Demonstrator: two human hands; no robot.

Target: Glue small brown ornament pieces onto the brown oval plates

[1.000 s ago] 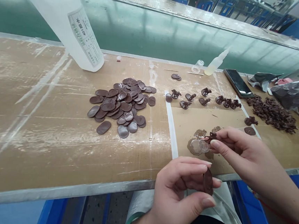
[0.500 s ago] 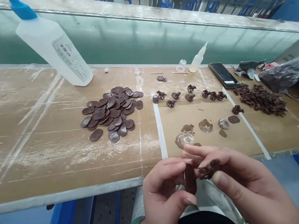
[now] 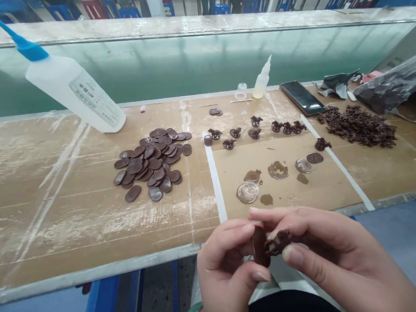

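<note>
Between the thumb and fingers of my left hand [image 3: 227, 268] is a dark brown oval base [image 3: 259, 246], held on edge. My right hand [image 3: 325, 252] pinches a small dark brown horse figure [image 3: 279, 242], its legs up against the face of the base. Whether the two are joined I cannot tell. Beyond my hands, several horse figures on oval bases [image 3: 287, 127] stand in loose rows. A pile of loose oval bases [image 3: 150, 161] lies to the left, and a heap of horse figures [image 3: 361, 125] to the right.
A large glue bottle [image 3: 78, 92] leans at the back left. Farther right are a small dropper bottle [image 3: 262, 79], a clear cap [image 3: 241, 91] and a phone [image 3: 303, 98]. Round clear discs [image 3: 247, 192] and glue stains [image 3: 278, 169] mark the cardboard. A plastic bag [image 3: 398, 81] lies far right.
The horse figure has moved left, from a small gap to touching the base. My right hand has come in closer. The camera view has tilted slightly.
</note>
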